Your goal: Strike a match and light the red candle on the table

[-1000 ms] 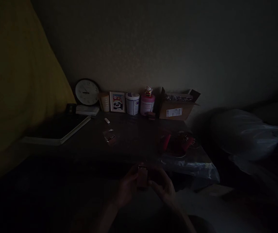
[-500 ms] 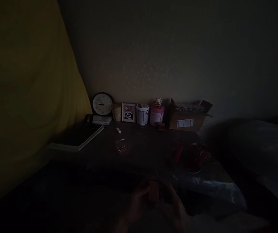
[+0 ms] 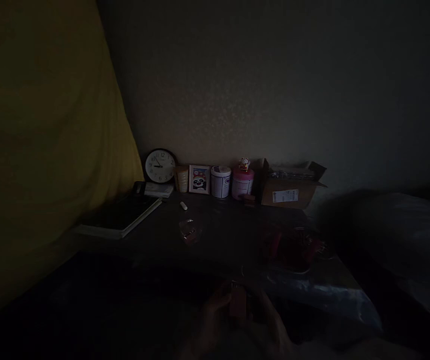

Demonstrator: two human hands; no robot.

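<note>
The room is very dark. Between my hands, near the lower middle of the view, is a small reddish-brown rectangular block-like object (image 3: pixel 238 303) with a light bit at its top end; its kind is too dim to name. My left hand (image 3: pixel 213 312) is closed on the object's left side, thumb against its edge. My right hand (image 3: pixel 273 317) curves around its right side, but its fingers are mostly lost in shadow. On the table beyond lies a clear plastic packet (image 3: pixel 189 233) with something reddish in it.
A dark book (image 3: pixel 124 217) lies at the left by a yellow curtain (image 3: pixel 49 125). Along the wall stand a clock (image 3: pixel 160 166), a panda picture (image 3: pixel 199 180), tubs (image 3: pixel 221 182) and a cardboard box (image 3: pixel 292 195). Dark red items (image 3: pixel 293 250) sit on the right.
The whole view has shifted slightly, so the things on the table appear a little lower. My hands stay around the same reddish-brown object.
</note>
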